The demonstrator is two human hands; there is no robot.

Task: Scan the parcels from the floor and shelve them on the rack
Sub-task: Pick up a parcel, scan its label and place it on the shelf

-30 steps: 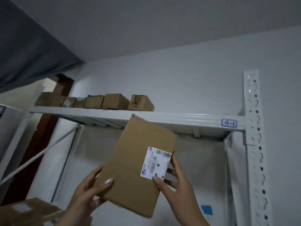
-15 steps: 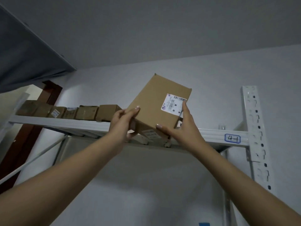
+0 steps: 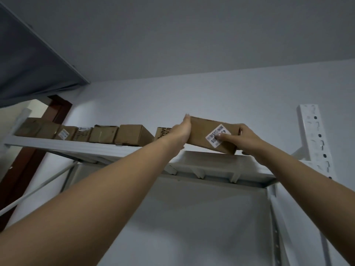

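A brown cardboard parcel [image 3: 203, 132] with a white barcode label lies nearly flat on the top shelf [image 3: 80, 147] of the white metal rack, at the right end of a row of boxes. My left hand [image 3: 181, 132] presses its straight fingers against the parcel's left end. My right hand [image 3: 243, 140] grips the right end, thumb on the label and fingers under the front corner. The parcel's front right corner juts slightly past the shelf's front edge.
Several brown boxes [image 3: 132, 134] line the top shelf to the left of the parcel. The perforated white rack post [image 3: 315, 139] rises at the right. A dark wooden door frame [image 3: 55, 114] and a grey curtain [image 3: 28, 70] are at the left.
Both hands lifted the parcel from chest height up to the top shelf and laid it down flat beside the row of boxes. My view tilted upward.
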